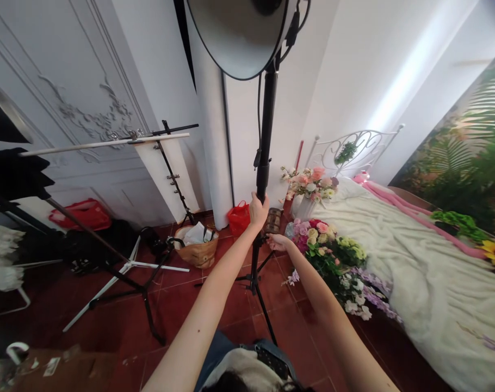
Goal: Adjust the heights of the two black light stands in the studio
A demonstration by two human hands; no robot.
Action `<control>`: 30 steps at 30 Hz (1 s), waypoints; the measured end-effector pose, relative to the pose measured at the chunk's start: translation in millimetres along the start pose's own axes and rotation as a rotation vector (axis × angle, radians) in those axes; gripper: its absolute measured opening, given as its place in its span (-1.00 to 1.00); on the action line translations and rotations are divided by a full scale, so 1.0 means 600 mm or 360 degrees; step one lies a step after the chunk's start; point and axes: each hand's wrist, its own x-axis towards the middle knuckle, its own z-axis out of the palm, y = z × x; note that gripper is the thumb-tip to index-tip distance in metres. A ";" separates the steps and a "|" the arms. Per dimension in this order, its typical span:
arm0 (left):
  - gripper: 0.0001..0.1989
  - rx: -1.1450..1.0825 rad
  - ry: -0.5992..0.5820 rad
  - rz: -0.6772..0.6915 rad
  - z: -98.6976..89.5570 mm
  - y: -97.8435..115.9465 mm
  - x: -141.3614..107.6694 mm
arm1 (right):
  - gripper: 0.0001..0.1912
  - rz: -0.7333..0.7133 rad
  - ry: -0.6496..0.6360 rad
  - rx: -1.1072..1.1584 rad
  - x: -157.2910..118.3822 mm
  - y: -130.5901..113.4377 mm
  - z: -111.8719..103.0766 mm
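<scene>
A black light stand (pixel 267 117) rises upright in front of me, bearing a round studio lamp reflector (pixel 239 41) at its top. My left hand (pixel 258 210) is wrapped round the pole just under a thick collar. Lower on the same stand, my right hand (pixel 278 242) has its fingers closed at a small black part, seemingly a knob, that they mostly cover. A thin cable (pixel 259 120) hangs alongside the pole. The stand's legs (pixel 266 313) are spread on the red tiled floor.
To the right, artificial flowers (pixel 321 239) stand beside a bed with a cream cover (pixel 427 283). A woven basket (pixel 198 255) and a red bag (pixel 238 219) sit behind the stand. Leftward are other stands with spread legs (pixel 129 265) and a cardboard box (pixel 68 373).
</scene>
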 end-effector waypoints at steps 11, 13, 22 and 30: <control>-0.64 -0.0042 -0.0005 -0.0007 0.007 -0.010 0.009 | -0.64 -0.0179 0.0060 -0.0145 -0.005 0.012 -0.035; -0.65 -0.0041 0.0023 -0.0015 0.008 -0.008 0.009 | -0.67 -0.0242 0.0018 -0.0439 0.003 -0.011 -0.049; -0.68 0.0022 0.0072 -0.0119 0.012 -0.001 0.001 | -0.81 -0.0792 0.0210 -0.1432 -0.023 -0.017 -0.021; -0.68 -0.0388 0.0011 -0.0279 0.029 -0.031 -0.001 | -0.83 -0.0261 0.0477 0.0004 -0.001 0.039 -0.011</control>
